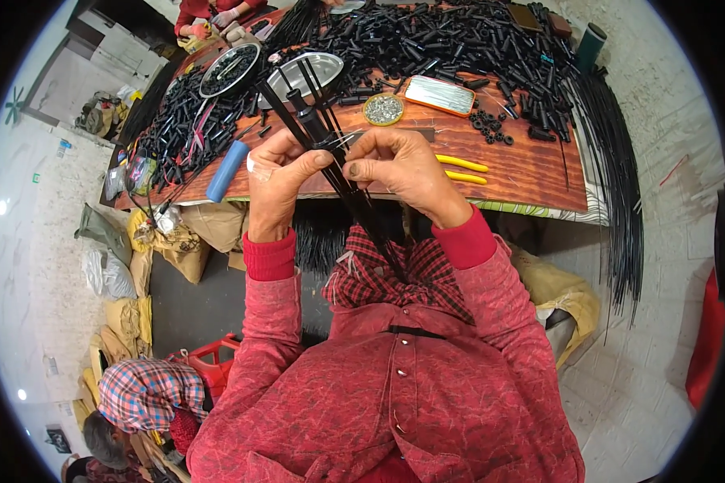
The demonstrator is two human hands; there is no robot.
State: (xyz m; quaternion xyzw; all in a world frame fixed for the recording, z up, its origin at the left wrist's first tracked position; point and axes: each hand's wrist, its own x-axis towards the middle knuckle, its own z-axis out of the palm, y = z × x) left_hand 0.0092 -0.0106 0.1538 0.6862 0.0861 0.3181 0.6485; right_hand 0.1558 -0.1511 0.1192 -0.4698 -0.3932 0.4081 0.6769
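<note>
Between my hands, a bundle of thin black rods (pixel 368 216), like umbrella ribs, stands at a slant around a dark shaft with a black collar (pixel 314 126). Its lower end rests in my lap, on a red and black checked cloth (pixel 447 278). My left hand (pixel 280 173) is closed around the bundle just below the collar, thumb in front; white tape wraps one finger. My right hand (pixel 399 165) is beside it, thumb and forefinger pinched at the rods. Fine pale wire (pixel 343 137) runs from the collar to those fingertips, which partly hide it.
The wooden table (pixel 532 173) ahead bears heaped black tubular parts (pixel 427 40), a dish of small metal pieces (pixel 383 109), an orange-rimmed tray (pixel 441 96), yellow-handled pliers (pixel 463 170) and a blue cylinder (pixel 227 171). Long black rods (pixel 620 193) overhang at right. Co-workers sit far left and lower left.
</note>
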